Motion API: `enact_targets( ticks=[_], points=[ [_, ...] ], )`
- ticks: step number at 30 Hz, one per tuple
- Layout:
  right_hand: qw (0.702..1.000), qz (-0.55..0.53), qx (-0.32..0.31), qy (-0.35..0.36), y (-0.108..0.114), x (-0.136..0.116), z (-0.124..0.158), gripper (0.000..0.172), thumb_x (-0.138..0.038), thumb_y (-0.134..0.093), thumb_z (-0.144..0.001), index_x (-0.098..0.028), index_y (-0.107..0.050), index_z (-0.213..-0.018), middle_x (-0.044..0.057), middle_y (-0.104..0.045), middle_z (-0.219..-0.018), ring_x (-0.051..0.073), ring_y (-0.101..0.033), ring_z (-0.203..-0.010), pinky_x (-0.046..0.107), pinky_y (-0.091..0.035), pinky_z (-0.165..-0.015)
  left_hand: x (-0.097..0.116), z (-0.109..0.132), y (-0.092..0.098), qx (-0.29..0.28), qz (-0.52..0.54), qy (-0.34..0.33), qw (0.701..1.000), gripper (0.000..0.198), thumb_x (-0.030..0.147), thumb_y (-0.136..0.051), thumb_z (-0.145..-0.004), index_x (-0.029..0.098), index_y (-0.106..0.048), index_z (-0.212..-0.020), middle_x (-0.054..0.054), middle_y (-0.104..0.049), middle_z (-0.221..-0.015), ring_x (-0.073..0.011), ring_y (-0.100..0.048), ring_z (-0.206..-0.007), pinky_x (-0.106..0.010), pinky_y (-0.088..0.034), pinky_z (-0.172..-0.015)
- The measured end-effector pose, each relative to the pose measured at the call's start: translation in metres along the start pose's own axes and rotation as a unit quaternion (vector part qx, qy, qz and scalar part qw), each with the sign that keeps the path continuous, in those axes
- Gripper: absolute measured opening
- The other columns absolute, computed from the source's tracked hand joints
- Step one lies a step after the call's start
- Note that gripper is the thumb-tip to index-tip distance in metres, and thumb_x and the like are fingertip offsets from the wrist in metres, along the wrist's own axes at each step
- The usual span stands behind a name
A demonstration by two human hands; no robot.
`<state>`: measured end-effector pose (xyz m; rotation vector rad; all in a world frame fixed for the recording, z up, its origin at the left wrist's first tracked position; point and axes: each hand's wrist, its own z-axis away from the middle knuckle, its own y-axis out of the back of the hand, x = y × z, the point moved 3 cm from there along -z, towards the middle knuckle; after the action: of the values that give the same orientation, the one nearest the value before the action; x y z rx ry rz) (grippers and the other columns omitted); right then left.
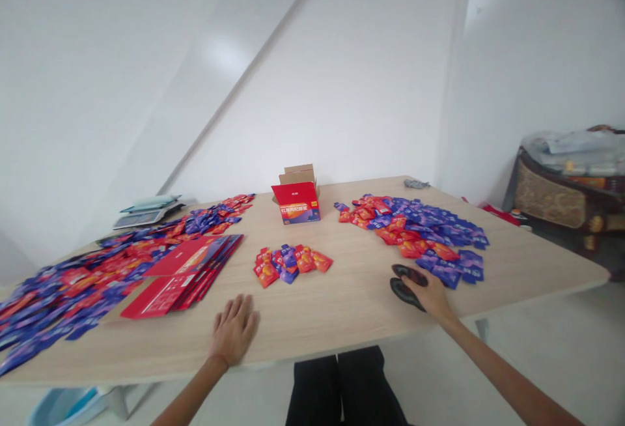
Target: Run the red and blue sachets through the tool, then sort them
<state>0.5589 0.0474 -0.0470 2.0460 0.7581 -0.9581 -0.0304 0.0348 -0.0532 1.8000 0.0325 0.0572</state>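
My left hand (234, 329) lies flat on the table near its front edge, fingers stretched out and holding nothing. Just beyond it, to the left, is a stack of flattened red cartons (183, 276). My right hand (432, 292) is closed on what look like black scissors (407, 292); two dark oval loops show and the blades cannot be seen. A small group of red and purple sachets (290, 262) lies on the table between the hands. Behind my right hand spreads a larger pile of sachets (420, 224).
An open red box (299, 208) stands at the back middle of the table (312, 322). A long heap of sachets (97, 276) covers the left side, with flat packs (149, 210) behind it. A grey crumpled item (416, 184) lies at the back right. A carved sofa (556, 191) stands right.
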Motion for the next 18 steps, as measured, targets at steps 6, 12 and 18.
enact_targets(
  ticks=[6,12,18],
  points=[
    [0.987,0.057,-0.094,0.115,-0.038,-0.067,0.007,0.034,-0.041,-0.066,-0.082,-0.025,-0.071,-0.112,0.007,-0.071,-0.11,0.027,-0.066,-0.099,0.038,-0.051,-0.088,-0.003,-0.003,-0.002,-0.004,0.0,0.005,1.0,0.061,0.05,-0.033,-0.101,0.025,-0.038,-0.157,-0.006,-0.03,-0.165,-0.0319,-0.024,-0.152,-0.055,-0.021,-0.12],
    [0.954,0.157,-0.17,0.19,-0.046,-0.084,0.016,0.059,-0.055,-0.078,-0.073,-0.032,-0.068,-0.126,0.01,-0.06,-0.138,0.041,-0.049,-0.127,0.053,-0.04,-0.105,-0.007,-0.006,-0.006,-0.013,-0.01,0.004,1.0,0.065,0.053,-0.033,-0.1,0.025,-0.035,-0.158,-0.005,-0.028,-0.166,-0.0314,-0.022,-0.153,-0.053,-0.022,-0.12],
    [0.984,0.04,-0.103,0.14,0.011,-0.048,-0.01,0.027,-0.033,-0.049,-0.083,-0.023,-0.074,-0.082,0.009,-0.072,-0.094,0.027,-0.064,-0.092,0.04,-0.05,-0.085,-0.007,-0.007,-0.008,0.0,-0.001,0.004,1.0,0.065,0.052,-0.032,-0.099,0.025,-0.037,-0.157,-0.005,-0.03,-0.165,-0.0319,-0.024,-0.152,-0.054,-0.023,-0.119]
  ],
)
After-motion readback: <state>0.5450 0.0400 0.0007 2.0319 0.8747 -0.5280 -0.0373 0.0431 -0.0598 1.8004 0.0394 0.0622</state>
